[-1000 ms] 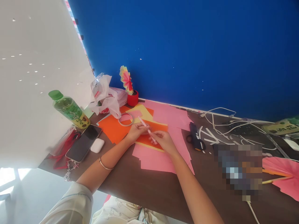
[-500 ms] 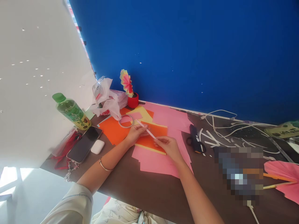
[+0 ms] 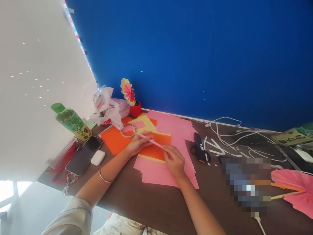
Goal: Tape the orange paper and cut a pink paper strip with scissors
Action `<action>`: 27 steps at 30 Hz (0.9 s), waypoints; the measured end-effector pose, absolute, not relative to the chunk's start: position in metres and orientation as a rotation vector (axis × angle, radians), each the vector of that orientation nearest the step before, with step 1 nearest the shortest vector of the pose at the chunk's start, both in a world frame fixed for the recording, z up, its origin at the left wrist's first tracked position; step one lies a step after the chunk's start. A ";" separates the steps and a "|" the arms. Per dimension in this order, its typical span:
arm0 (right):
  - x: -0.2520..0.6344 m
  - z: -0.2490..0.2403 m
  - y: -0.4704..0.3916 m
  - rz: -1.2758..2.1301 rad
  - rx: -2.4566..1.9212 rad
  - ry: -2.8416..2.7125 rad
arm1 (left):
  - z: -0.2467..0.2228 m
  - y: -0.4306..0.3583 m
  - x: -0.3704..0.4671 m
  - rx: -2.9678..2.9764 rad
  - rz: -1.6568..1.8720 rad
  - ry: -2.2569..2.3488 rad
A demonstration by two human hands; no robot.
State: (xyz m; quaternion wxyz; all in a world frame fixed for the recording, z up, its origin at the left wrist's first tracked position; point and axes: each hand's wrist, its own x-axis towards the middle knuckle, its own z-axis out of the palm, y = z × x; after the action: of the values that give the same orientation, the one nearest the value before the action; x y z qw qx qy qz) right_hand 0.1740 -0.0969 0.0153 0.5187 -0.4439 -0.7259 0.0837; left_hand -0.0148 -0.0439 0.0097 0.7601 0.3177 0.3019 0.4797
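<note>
The 2 hands are slightly apart, joined by a thin, pale pink paper strip [image 3: 156, 142] that slants between them. The left hand [image 3: 139, 143] has its fingers closed on the strip near its far end; the right hand [image 3: 174, 160] pinches the near end between thumb and fingertips. Below the strip lies a bright orange paper sheet with yellow edges [image 3: 162, 138], on top of large pink paper sheets [image 3: 163, 178] that spread beneath and beyond the right hand.

Just beyond the left hand are a round silver metal ring [image 3: 128, 136] and a yellow paper sheet [image 3: 149, 124]. Farther out stand a small red round pot [image 3: 135, 110] with a pleated pink-and-yellow paper fan [image 3: 127, 91], and a crumpled white plastic bag [image 3: 112, 112].

Left of the left forearm are a white rounded case [image 3: 98, 157], a black-screened phone [image 3: 84, 155] and a green-capped plastic bottle [image 3: 73, 124], tilted in view. Right of the right hand lie black-handled scissors [image 3: 200, 150] and narrow white paper strips [image 3: 214, 147].
</note>
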 end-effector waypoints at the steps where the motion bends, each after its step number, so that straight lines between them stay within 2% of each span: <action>1: 0.174 0.015 -0.097 0.193 -1.071 -1.733 | 0.010 -0.044 -0.015 0.691 1.044 0.652; 4: 0.173 0.014 -0.099 0.296 -1.112 -1.680 | 0.010 -0.046 -0.014 0.699 1.046 0.660; 9: 0.166 0.012 -0.101 0.814 -1.163 -1.363 | 0.010 -0.047 -0.011 0.734 1.057 0.673; 12: 0.162 0.012 -0.100 0.968 -1.200 -1.175 | 0.009 -0.045 -0.012 0.729 1.046 0.667; 17: 0.165 0.012 -0.098 0.921 -1.230 -1.172 | 0.007 -0.041 -0.015 0.675 1.002 0.684; 27: 0.182 0.011 -0.094 0.608 -1.250 -1.294 | 0.009 -0.045 -0.013 0.819 1.003 0.870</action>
State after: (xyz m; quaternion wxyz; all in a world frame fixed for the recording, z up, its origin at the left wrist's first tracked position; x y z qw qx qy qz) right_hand 0.1818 -0.0940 0.0112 0.5820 -0.5352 -0.5541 0.2604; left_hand -0.0131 -0.0446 0.0090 0.7111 0.3691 0.3920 0.4521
